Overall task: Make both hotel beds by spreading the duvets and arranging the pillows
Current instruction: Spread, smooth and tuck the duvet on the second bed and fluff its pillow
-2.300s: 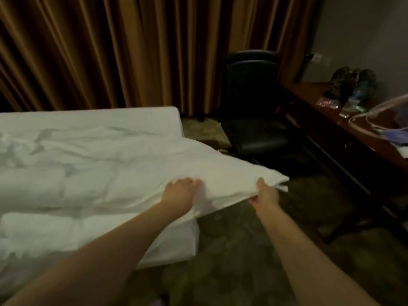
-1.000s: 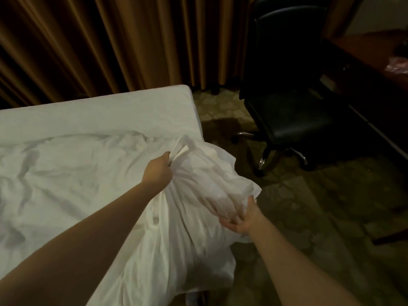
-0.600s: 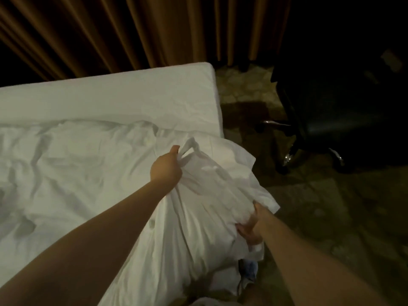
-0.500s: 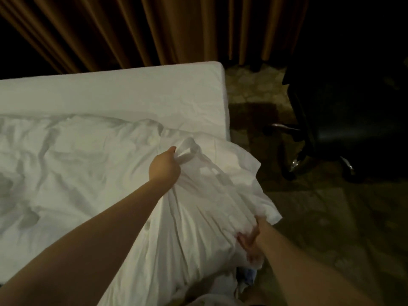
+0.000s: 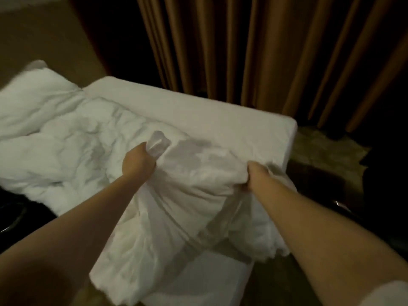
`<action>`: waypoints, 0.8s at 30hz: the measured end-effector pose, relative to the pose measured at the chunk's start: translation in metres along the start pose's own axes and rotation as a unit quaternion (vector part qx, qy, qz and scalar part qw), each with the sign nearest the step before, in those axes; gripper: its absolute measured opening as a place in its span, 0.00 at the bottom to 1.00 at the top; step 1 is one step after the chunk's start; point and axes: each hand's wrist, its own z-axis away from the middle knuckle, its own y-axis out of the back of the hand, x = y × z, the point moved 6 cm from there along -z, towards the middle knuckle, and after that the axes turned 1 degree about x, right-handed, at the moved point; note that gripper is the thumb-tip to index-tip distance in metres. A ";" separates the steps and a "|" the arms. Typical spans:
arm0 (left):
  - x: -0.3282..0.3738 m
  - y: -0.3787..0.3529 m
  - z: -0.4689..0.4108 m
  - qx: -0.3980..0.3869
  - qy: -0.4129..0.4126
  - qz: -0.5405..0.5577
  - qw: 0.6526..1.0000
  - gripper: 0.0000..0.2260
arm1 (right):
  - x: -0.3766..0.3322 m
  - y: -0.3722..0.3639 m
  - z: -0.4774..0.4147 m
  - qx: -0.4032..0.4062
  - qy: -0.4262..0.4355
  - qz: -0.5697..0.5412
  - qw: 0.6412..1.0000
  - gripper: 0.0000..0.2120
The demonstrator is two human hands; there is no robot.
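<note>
Duvet (image 5: 194, 191) bunched; left hand (image 5: 138, 163), right hand (image 5: 257, 177) fingers curled gripping folds.

Duvet (image 5: 88, 138) white cloth, matt, crumpled; mattress (image 5: 220, 120) smooth cloth; curtain (image 5: 254, 51) pleated fabric.

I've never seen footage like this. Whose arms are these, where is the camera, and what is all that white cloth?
There is no machine here: these are a person's two bare arms. There is only one picture of this moment. It comes from a camera worn on the person's head that looks forward and down, so the arms reach in from the bottom edge. The left hand and the right hand each hold a bunched handful of a white duvet. The duvet lies crumpled across the bed, and the far strip of the bed is uncovered. At the far left lies what looks like a pillow. Brown curtains hang behind. The room is dim and the picture is slightly blurred.
</note>
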 end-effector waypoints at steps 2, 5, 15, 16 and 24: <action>-0.011 0.052 0.001 0.065 0.017 0.017 0.998 0.15 | -0.090 -0.033 0.044 0.003 0.101 0.090 0.991 0.20; -0.014 0.121 0.011 0.147 0.021 0.051 0.988 0.12 | -0.205 -0.077 0.168 -0.051 0.347 0.124 0.928 0.18; 0.043 0.152 0.126 0.074 -0.125 0.220 0.965 0.06 | -0.068 0.097 0.197 0.150 0.240 0.156 0.946 0.18; 0.043 0.136 0.149 0.041 -0.146 0.233 0.961 0.07 | -0.020 0.122 0.192 0.170 0.184 0.130 0.959 0.17; -0.004 -0.053 0.386 -0.319 -0.243 0.137 0.906 0.13 | 0.317 0.119 0.310 0.077 -0.099 -0.210 0.970 0.14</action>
